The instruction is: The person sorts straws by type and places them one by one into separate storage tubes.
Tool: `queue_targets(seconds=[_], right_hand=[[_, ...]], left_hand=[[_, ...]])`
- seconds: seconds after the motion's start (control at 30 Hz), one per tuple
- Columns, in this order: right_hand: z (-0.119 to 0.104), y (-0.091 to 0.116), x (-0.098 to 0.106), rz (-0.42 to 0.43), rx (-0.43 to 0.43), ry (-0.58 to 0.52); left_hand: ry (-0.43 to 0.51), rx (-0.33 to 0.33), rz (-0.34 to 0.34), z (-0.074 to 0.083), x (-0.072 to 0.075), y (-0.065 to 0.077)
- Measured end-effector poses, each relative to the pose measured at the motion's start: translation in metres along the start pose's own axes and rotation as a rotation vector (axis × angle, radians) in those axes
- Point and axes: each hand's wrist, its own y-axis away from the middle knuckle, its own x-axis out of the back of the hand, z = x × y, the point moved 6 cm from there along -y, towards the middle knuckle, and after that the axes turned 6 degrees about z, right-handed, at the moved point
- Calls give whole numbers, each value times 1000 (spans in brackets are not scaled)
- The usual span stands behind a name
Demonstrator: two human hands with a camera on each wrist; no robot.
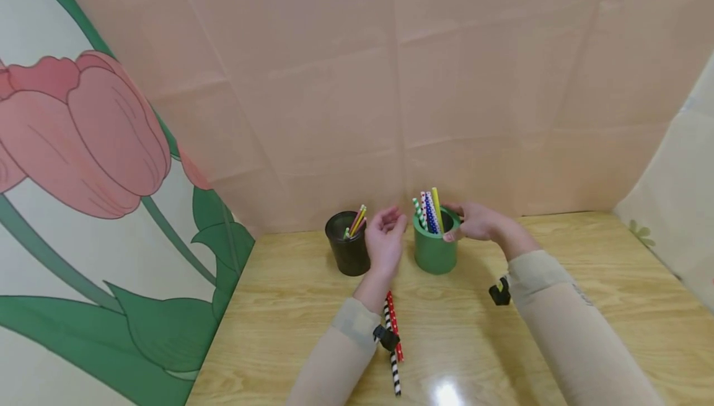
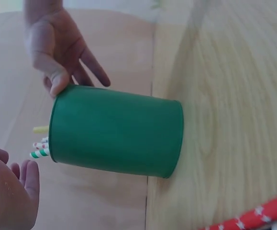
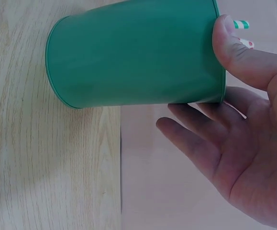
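A green cup (image 1: 435, 254) stands upright on the table, holding several patterned paper straws (image 1: 429, 212) that lean to its left side. My right hand (image 1: 478, 221) grips the cup at its right rim; in the right wrist view the thumb (image 3: 246, 57) presses near the rim and the fingers reach round the side. Between that cup and a black cup (image 1: 350, 258), my left hand (image 1: 385, 242) is raised with loosely bent fingers and nothing in them. Its fingertips appear close to the striped straw ends (image 2: 39, 153) in the left wrist view.
Several thin coloured sticks (image 1: 357, 223) lean in the black cup. A red starred straw (image 1: 393, 319) and a black-and-white striped straw (image 1: 395, 372) lie on the wooden table (image 1: 279, 331) beside my left forearm. A pinkish cloth (image 1: 334, 114) hangs behind the table.
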Motion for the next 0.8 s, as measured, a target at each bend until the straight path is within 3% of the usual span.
queue_targets(seconds=[0.37, 0.8], right_hand=[[0, 8, -4, 3, -12, -3], [2, 7, -5, 3, -9, 0]], left_hand=[[-55, 115, -135, -18, 40, 25], [-161, 328, -220, -58, 113, 44]])
